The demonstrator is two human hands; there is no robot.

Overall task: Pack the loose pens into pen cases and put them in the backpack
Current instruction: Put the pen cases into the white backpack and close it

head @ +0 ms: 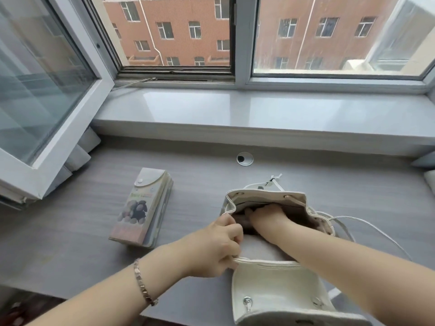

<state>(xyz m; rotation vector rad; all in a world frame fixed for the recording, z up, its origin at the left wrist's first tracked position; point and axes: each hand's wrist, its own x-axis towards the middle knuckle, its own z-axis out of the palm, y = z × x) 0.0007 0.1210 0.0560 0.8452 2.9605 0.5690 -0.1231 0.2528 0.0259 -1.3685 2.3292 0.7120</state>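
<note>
I had the cream backpack (270,283) standing on the grey desk (70,231) in front of me, its mouth wide open and its flap folded down toward me, with a metal clasp (247,302) showing on the flap. My left hand (219,245) was clamped on the backpack's near-left rim, fingers curled round the edge where the flap joins the body. My right hand (268,218) was plunged into the opening; its fingers were sunk in the dark interior, so I could not tell whether they were apart or closed on anything. To the left of the backpack, apart from it, a pen case (141,208) lay flat with its grey snap flap closed, printed with a picture of smooth stones under a short strip of coloured lettering too blurred to read. Beyond the backpack lay its white drawstring (274,178), and farther back a round cable grommet (244,158) sat in the desk. Thin white straps (367,222) trailed off the backpack's right side. I wore a bracelet (142,282) on my left wrist.
</note>
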